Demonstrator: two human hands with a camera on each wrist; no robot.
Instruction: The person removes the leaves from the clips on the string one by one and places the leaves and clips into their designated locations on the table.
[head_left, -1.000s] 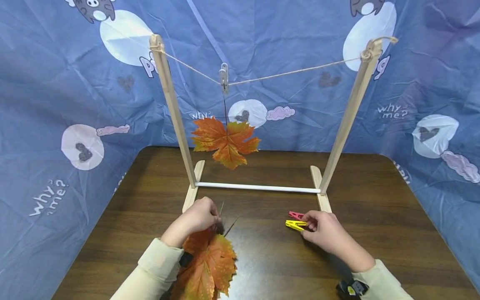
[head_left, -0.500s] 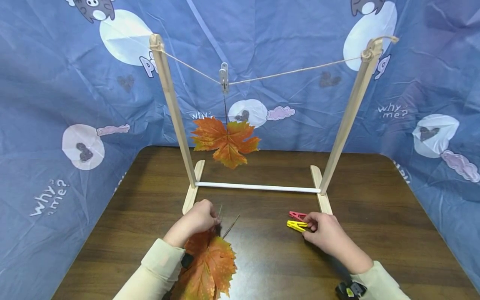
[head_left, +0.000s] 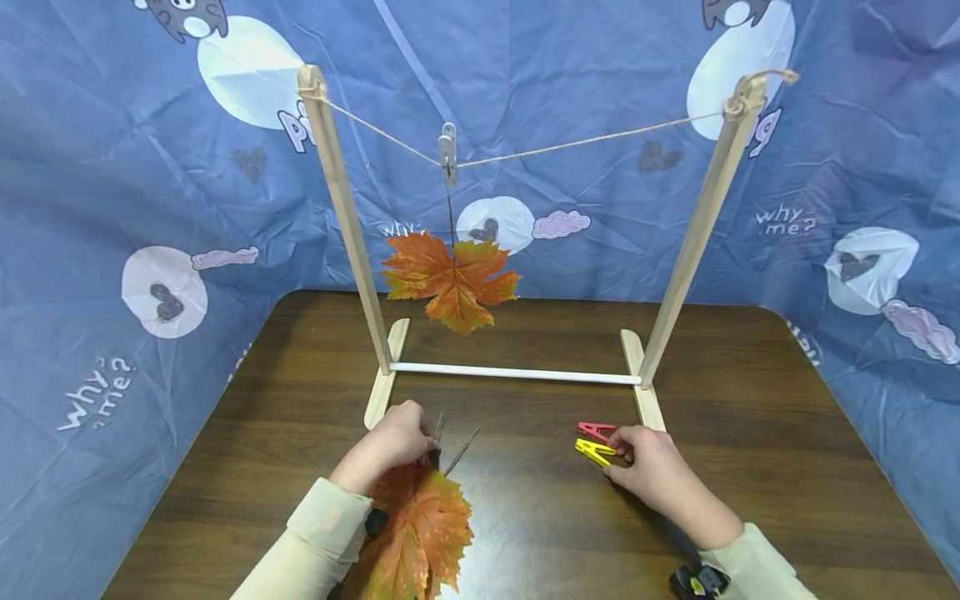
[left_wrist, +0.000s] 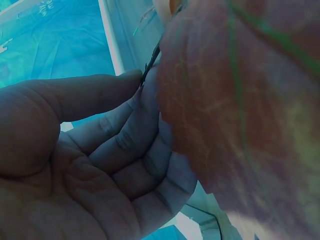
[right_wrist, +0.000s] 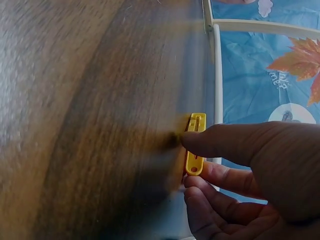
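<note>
In the head view, my left hand (head_left: 397,435) pinches a stem by the orange maple leaves (head_left: 427,533) lying at the table's front left. The left wrist view shows the thumb and index finger meeting on the thin dark stem (left_wrist: 151,62), beside a large leaf (left_wrist: 215,100). My right hand (head_left: 651,467) pinches a yellow clothespin (head_left: 594,451) low over the table; its thumb crosses the pin (right_wrist: 194,166) in the right wrist view. A red clothespin (head_left: 595,431) is just behind it, near the fingertips; whether they touch it, I cannot tell.
A wooden frame (head_left: 336,192) with a white crossbar (head_left: 517,373) stands on the brown table (head_left: 525,517). From its sagging twine (head_left: 577,146), a grey clothespin (head_left: 447,154) holds another maple leaf (head_left: 453,279). Blue printed cloth (head_left: 570,75) surrounds the table.
The yellow clothespin has shifted slightly right and swivelled a little in my right hand's pinch. My left hand has moved only slightly, still at the stem.
</note>
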